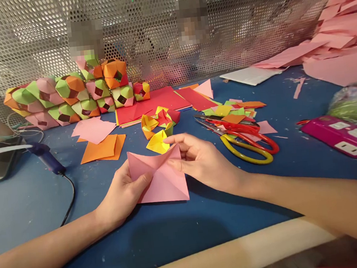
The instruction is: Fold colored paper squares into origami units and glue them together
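A square of pink paper (164, 188) with diagonal creases is held up above the blue table. My left hand (124, 194) grips its left side, the thumb lying on the front face and the fingers hidden behind. On the right side my right hand (200, 161) pinches the sheet near its upper corner, thumb in front. Just beyond the sheet sit folded yellow paper pieces (158, 142) and a small red and yellow folded unit (166, 117). Orange paper squares (104, 148) and pink paper squares (94, 130) lie to the left.
Stacked folded paper balls (69, 87) stand against a perforated metal screen (155, 26). Scissors with yellow handles (246, 152) and red-handled scissors (261, 136) lie right, near paper scraps (233, 109). A magenta power strip (339, 135), pink paper pile (339, 30) and cable (73, 203) flank the table.
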Demonstrator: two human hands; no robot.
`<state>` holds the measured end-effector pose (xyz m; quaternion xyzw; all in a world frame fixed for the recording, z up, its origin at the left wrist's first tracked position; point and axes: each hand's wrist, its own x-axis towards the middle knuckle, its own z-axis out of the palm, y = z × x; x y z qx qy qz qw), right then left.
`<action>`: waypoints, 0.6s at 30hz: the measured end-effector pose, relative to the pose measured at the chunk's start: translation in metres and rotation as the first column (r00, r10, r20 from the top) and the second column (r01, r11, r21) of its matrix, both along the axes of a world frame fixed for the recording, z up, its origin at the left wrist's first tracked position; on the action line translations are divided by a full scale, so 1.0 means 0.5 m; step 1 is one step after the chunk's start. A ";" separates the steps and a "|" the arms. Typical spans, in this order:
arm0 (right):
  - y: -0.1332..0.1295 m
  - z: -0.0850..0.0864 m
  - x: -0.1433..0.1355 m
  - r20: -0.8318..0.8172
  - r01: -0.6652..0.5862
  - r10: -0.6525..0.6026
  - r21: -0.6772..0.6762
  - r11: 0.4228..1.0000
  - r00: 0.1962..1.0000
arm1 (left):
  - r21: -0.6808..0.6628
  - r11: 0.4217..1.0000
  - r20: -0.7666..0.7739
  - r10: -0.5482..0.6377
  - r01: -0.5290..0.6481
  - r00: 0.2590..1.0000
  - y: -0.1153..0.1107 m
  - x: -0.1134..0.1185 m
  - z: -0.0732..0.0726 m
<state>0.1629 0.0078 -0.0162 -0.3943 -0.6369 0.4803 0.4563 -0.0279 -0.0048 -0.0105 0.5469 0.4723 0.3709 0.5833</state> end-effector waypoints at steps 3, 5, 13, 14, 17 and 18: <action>0.000 0.000 0.001 -0.002 0.007 -0.007 0.012 1.000 1.000 | 0.047 0.999 -0.051 0.001 0.001 0.999 -0.002 0.002 0.005; -0.002 0.001 0.002 0.002 0.011 -0.011 0.026 1.000 1.000 | 0.078 0.997 -0.059 0.005 0.000 0.998 -0.004 0.003 0.009; -0.016 0.005 0.000 -0.010 0.021 -0.020 0.121 0.992 1.000 | 0.088 0.996 -0.069 -0.026 0.032 0.997 -0.016 -0.003 0.006; -0.019 0.005 -0.001 -0.011 0.019 -0.018 0.139 0.990 1.000 | 0.123 0.991 -0.090 -0.036 0.047 0.995 -0.017 -0.003 0.006; -0.026 0.002 -0.002 -0.010 0.003 -0.001 0.203 0.979 1.000 | 0.215 0.968 -0.169 -0.095 0.131 0.981 -0.019 -0.003 0.007; -0.028 0.001 -0.002 -0.005 -0.004 0.005 0.225 0.974 1.000 | 0.230 0.959 -0.194 -0.121 0.165 0.973 -0.019 -0.002 0.009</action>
